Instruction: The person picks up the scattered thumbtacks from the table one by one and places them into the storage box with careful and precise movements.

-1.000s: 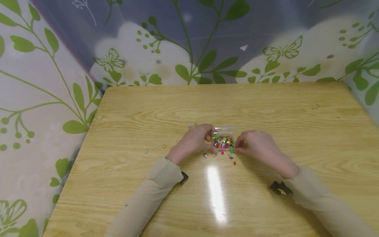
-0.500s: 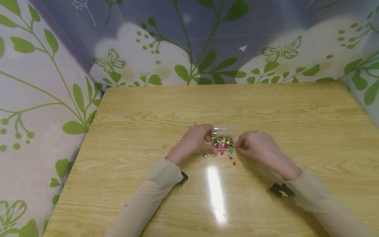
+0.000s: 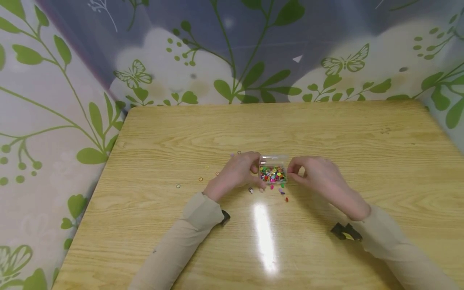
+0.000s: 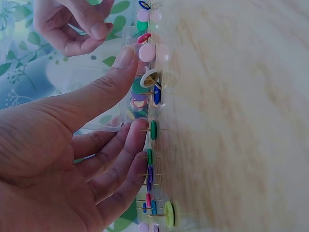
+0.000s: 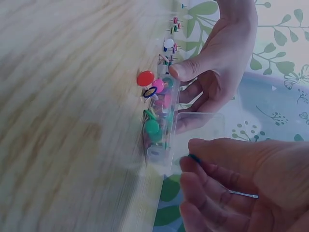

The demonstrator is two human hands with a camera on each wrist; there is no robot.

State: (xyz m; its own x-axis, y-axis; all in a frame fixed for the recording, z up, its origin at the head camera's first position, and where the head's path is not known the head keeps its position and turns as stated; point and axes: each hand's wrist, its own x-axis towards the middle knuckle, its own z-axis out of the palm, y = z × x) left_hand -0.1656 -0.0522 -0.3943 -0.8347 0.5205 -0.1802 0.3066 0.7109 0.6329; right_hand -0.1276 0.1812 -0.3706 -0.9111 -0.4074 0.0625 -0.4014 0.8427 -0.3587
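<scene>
A small clear plastic box (image 3: 274, 160) full of colourful thumbtacks (image 3: 272, 174) stands on the table with its lid raised at the back. My left hand (image 3: 235, 174) holds the box by its left side, thumb at the front corner and fingers farther back. At the box's right side is my right hand (image 3: 320, 175), thumb and forefinger pinching a dark green thumbtack (image 5: 194, 158), mostly hidden by the fingertips. In front of the box lie several loose tacks, among them a red thumbtack (image 5: 145, 78) and a green thumbtack (image 5: 152, 127).
More thumbtacks are scattered left of the box, such as a ring-edged tack (image 3: 178, 186) and a brown-edged tack (image 3: 201, 179). The wooden table (image 3: 326, 129) meets a leaf-patterned wall covering (image 3: 203, 52) at its back and left.
My right hand has shifted slightly up beside the box's right edge, its thumb and forefinger rising from near the front corner. My left hand and the box keep their place.
</scene>
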